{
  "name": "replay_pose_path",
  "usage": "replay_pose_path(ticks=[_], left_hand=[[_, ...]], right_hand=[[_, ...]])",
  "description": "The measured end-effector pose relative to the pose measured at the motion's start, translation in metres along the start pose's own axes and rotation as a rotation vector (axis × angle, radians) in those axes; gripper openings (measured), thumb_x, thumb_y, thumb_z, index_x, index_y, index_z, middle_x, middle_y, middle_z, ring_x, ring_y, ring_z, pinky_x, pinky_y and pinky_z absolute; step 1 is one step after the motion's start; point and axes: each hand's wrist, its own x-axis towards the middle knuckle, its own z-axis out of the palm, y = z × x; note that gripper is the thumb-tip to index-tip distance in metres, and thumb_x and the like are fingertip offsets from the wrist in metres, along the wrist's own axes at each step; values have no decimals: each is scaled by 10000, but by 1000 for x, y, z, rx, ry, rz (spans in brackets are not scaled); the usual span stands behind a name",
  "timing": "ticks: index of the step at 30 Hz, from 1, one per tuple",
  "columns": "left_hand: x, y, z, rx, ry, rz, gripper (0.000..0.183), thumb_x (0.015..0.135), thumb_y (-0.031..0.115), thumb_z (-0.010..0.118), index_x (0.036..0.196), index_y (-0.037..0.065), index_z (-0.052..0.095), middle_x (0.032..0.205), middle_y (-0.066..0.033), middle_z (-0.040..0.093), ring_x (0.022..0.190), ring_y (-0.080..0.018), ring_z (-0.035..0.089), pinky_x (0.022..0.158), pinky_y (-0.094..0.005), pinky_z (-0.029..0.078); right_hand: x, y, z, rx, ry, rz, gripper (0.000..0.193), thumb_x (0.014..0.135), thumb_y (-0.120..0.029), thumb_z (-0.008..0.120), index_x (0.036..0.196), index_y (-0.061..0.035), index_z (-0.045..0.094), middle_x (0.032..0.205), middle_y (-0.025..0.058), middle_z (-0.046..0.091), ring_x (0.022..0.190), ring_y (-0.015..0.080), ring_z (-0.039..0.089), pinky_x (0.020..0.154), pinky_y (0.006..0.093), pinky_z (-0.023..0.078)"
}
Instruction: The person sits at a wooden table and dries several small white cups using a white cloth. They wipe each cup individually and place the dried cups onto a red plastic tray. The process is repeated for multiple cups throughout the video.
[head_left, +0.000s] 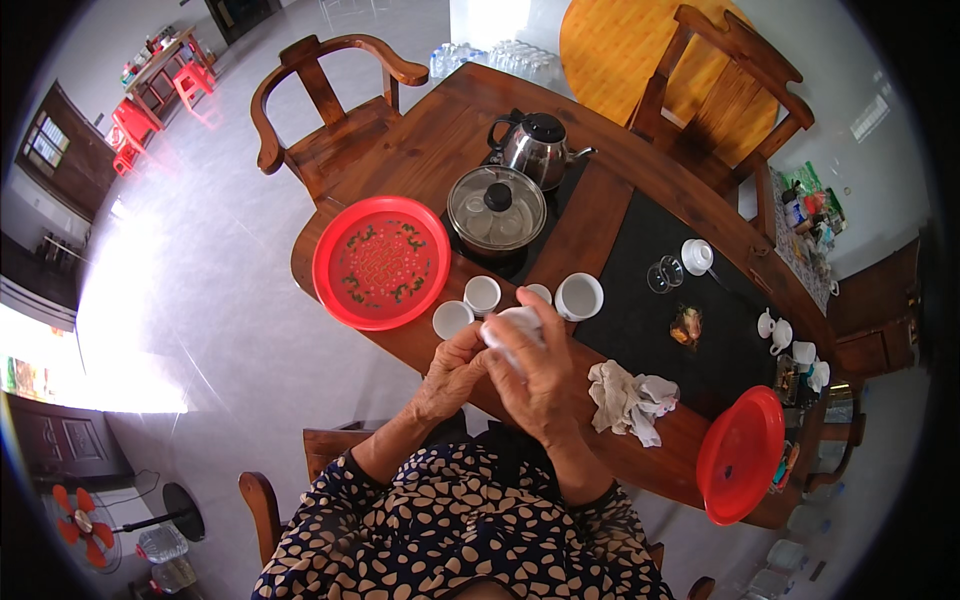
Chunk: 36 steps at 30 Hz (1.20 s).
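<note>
In front of me, both hands close round a small white cup (512,327), largely covered by fingers. My left hand (452,378) grips it from the left, and my right hand (537,375) wraps over it from the right. Just beyond stand a white cup (482,293), another white cup (453,319) nearer the table edge, and a wider white cup (579,297) to the right. One more white rim (540,293) peeks out behind my right fingers. A crumpled whitish cloth (632,400) lies to the right of my right hand.
Left is a red patterned basin (360,290); a lidded glass-topped pot (497,215) and steel kettle (535,150) stand beyond. Rightward are a glass cup (665,274), a white lidded bowl (697,257), a small brownish figure (686,326), small white teaware (780,335) and a red basin (745,455).
</note>
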Motion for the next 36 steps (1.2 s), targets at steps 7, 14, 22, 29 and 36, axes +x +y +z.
replay_pose_path(ticks=[7,14,22,29,36], left_hand=[[-1,5,2,51,-19,-44,176,943,159,584,1061,29,584,962,28,595,912,-51,517,841,-227,428],[-3,-4,3,-101,50,-56,100,948,139,556,990,48,564,955,1,607,871,-79,563,826,-249,468],[5,-8,5,-517,115,-35,95,950,123,542,1005,49,565,1015,-40,619,978,-143,583,887,-315,483],[5,-20,4,-597,171,-125,104,952,148,547,997,56,568,1043,-51,619,990,-136,583,905,-325,478],[0,-16,5,-564,195,-120,115,959,141,534,1013,48,574,1046,-51,619,988,-132,588,909,-300,471]], right_hand=[[6,10,2,152,63,117,220,845,-40,625,1061,-65,660,1073,142,564,926,264,600,814,321,482],[3,23,1,619,91,634,212,917,-61,541,1115,-4,593,1032,106,580,943,197,570,839,296,452],[-20,26,17,1,7,59,464,871,-9,567,1326,-10,479,1278,229,375,1102,359,455,948,398,409],[-32,24,17,-169,21,-48,462,809,12,645,1260,-1,545,1196,205,426,1084,344,452,899,384,434],[-30,17,-13,30,-220,100,400,769,24,671,1158,-53,625,1112,170,473,996,314,513,828,364,472]])
